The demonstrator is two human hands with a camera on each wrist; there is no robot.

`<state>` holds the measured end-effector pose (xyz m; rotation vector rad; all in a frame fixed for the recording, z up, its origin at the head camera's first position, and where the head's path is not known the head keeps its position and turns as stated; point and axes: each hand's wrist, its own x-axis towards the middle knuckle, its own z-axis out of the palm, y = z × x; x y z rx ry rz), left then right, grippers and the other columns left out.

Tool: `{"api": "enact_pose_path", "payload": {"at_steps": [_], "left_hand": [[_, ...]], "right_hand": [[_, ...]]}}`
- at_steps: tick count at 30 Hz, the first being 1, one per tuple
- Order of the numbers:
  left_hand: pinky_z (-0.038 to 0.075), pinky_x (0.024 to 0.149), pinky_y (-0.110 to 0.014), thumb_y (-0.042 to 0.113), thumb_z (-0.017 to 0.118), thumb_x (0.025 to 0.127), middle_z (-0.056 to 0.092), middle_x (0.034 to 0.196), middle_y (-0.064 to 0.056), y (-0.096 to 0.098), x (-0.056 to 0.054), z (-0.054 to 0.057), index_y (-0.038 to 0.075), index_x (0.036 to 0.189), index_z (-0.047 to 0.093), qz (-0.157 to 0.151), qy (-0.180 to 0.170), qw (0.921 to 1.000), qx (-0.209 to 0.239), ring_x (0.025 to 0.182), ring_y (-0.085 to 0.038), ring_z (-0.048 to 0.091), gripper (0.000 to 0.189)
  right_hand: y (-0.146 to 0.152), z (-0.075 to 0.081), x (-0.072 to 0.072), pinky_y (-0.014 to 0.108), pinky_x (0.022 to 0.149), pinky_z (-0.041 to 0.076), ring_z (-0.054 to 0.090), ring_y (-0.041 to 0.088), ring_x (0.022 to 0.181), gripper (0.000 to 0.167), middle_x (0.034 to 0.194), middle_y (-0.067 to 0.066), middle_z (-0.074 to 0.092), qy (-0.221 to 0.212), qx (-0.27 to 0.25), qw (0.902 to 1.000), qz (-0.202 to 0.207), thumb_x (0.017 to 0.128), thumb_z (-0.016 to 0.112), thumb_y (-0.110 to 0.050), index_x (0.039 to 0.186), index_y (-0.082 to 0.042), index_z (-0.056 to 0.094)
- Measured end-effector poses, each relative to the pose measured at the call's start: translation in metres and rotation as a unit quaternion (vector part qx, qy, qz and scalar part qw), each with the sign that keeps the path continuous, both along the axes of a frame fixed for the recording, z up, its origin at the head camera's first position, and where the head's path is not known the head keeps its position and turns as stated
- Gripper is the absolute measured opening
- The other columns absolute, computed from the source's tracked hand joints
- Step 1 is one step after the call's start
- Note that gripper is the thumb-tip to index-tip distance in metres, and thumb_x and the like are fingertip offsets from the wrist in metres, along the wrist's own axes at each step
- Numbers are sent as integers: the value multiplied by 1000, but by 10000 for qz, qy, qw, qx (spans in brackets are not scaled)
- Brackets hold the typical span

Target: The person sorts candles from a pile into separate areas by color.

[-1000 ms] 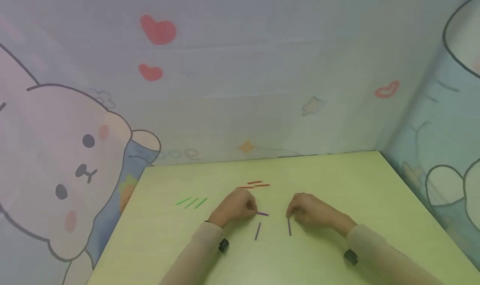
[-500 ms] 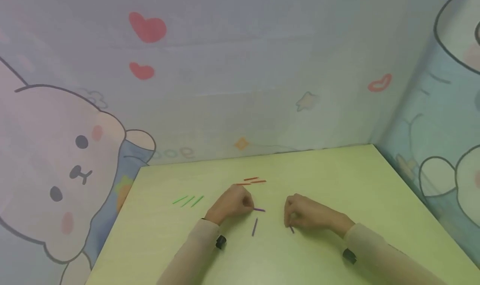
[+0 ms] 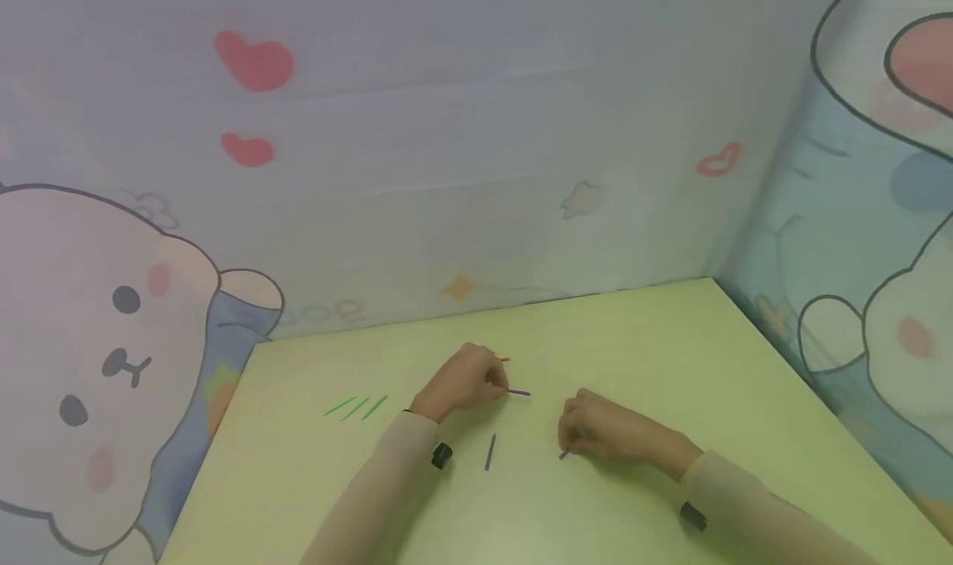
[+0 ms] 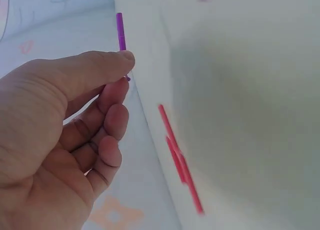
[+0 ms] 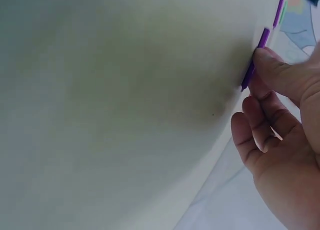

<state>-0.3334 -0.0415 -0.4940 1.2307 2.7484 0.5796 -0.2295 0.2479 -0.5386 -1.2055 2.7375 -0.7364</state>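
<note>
My left hand pinches a thin purple stick between thumb and fingertip; in the left wrist view that stick points up past the thumb, apart from the table. A second purple stick is pinched at its middle by my right hand, low over the table, its other fingers loosely curled. Whether it touches the surface I cannot tell. Between my forearms a third purple stick lies on the table. Red sticks lie just beyond my left hand, which partly hides them in the head view.
Several light-coloured sticks are not seen; three green sticks lie side by side on the pale yellow-green table, left of my left hand. Cartoon-printed cloth walls rise behind the table and along its right side.
My left hand has moved right and away with its purple stick, now covering most of the red ones. My right hand has shifted along its purple stick and turned it. The head view has swung right.
</note>
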Motion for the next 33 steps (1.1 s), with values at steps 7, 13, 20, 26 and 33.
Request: {"api": "enact_pose_path", "payload": {"at_steps": [7,13,20,26,33], "left_hand": [[57,84,-28,9,82,98,80,92,9,45,-24,4,17,94,87,-274,-113,9992,266,88,-9,66,10],[54,82,-21,8,82,98,78,89,10,86,-38,-9,17,91,84,-793,-11,9967,199,85,-4,64,11],[51,79,-15,8,84,97,75,86,11,126,-45,-21,16,89,83,-1188,-22,9929,105,82,-1,62,11],[49,78,-15,8,83,99,74,85,10,143,-44,-26,15,91,85,-1247,-13,9922,14,82,-3,61,11],[51,80,-13,5,81,97,79,90,8,152,-42,-30,15,93,86,-1226,-180,9923,4,83,-1,64,12]], "right_hand": [[5,-2,18,25,82,47,48,2,89,12,92,-18,65,219,-60,9996,-166,99,82,-10,97,-19,76],[8,5,36,30,89,49,50,-1,86,12,90,-21,63,91,-160,9994,-297,99,81,-11,97,-21,76],[7,19,49,24,85,50,53,0,90,11,93,-23,63,-125,-298,9990,-302,101,80,-12,98,-22,76],[0,27,51,23,85,51,55,1,91,16,92,-23,63,-127,-309,9992,-224,100,81,-11,96,-25,73],[-4,31,51,23,86,51,55,1,92,16,93,-24,63,-137,-271,9994,-189,100,80,-11,96,-24,73]]}}
